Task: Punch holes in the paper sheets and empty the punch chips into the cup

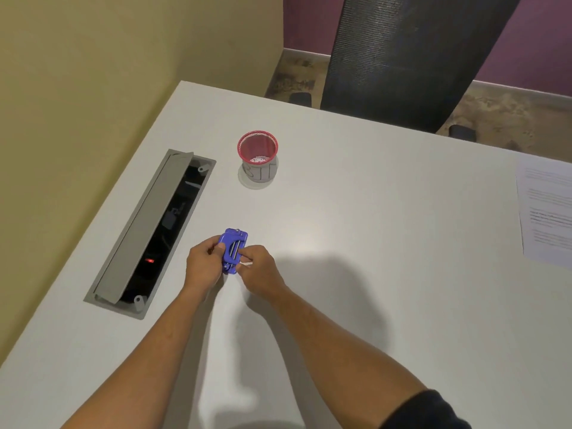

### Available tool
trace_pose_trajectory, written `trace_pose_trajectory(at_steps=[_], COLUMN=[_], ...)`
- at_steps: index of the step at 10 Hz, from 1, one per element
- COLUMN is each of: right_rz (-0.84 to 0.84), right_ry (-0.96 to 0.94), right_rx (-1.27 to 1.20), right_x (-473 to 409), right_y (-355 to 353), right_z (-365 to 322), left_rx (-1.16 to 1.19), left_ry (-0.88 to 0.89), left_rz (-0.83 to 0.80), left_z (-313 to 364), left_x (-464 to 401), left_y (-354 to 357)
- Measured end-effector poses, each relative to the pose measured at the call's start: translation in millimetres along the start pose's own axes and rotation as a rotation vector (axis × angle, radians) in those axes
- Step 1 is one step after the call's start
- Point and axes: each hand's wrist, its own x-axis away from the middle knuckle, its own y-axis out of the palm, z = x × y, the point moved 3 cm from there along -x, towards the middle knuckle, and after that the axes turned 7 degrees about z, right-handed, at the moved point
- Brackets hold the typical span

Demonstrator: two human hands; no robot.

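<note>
Both hands grip the blue hole punch just above the white surface: left hand clasps its 9 o'clock side, right hand pinches its 3 o'clock edge. Red mesh cup, chips inside, stands at 12 o'clock; paper sheets lie at 3 o'clock, well apart

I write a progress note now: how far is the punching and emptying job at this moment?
Done, it seems: white chips already lie in the red mesh cup. In hand: both hands, left hand and right hand, hold the blue hole punch above the table. Left, possibly: paper sheets lie at the right edge; holes cannot be seen.
</note>
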Motion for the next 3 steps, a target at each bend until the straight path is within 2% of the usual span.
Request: trace_pose_trajectory(at_steps=[1,2,3], right_rz=[0.024,0.166,0.359], right_ry=[-0.044,-0.157,-0.184], right_rx=[0.01,0.098,0.246], right_x=[11,31,55], right_y=[-15,-44,-81], right_z=[0,18,48], left_rx=[-0.162,-0.315,-0.392], left_ry=[0.051,0.183,0.315], left_rz=[0.15,0.286,0.25], left_z=[5,12,21], left_x=[7,34,71], left_y=[-2,4,27])
